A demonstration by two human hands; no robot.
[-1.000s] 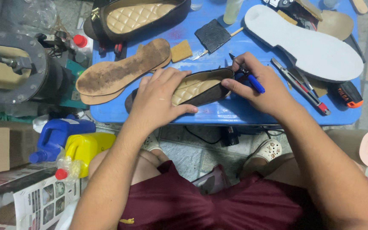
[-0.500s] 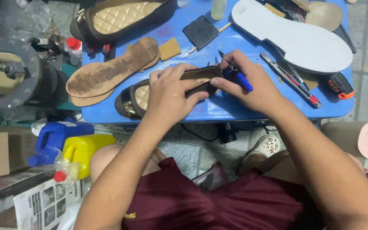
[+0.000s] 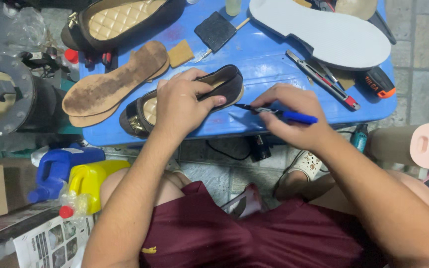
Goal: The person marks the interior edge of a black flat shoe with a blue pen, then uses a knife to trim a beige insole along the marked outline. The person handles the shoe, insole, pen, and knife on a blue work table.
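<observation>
While left hand (image 3: 182,106) clamps dark flat shoe (image 3: 227,82) on blue worktop (image 3: 269,54), fingers curled over its side, right hand (image 3: 294,116) pinches blue pen (image 3: 279,113), tip near heel. Step looks like marking; next move calls for steady shoe, tip on edge.

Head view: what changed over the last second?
The right hand drew back off the black flat shoe, taking the blue pen out to the shoe's right. The left hand went from pressing flat into the shoe's opening to clasping it from above, and the shoe now lies more on its side. The worn brown insoles, white foam sole sheet and blue table stayed put.
</observation>
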